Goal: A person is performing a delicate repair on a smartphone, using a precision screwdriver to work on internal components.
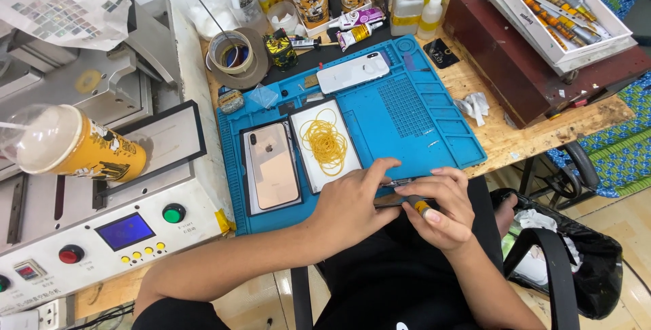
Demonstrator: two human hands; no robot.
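My left hand (pixel 349 206) and my right hand (pixel 441 208) meet at the near edge of a blue work mat (pixel 407 109). The right hand grips a small tool with a yellow and black handle (pixel 419 204). The left hand pinches a small dark part (pixel 393 184) that the tool's tip meets; what the part is cannot be told. On the mat to the left lie a gold phone back (pixel 273 165) and a white screen panel with a pile of yellow rubber bands (pixel 325 143). A white phone (pixel 352 72) lies at the mat's far edge.
A grey machine (pixel 102 187) with buttons and a small blue screen stands on the left, with a yellow drink cup (pixel 74 147) on it. Tape rolls (pixel 234 52), cups of tools and bottles crowd the back. A dark red box (pixel 529 59) with a white tray of tubes sits right. A black bag (pixel 569 255) hangs beside my knee.
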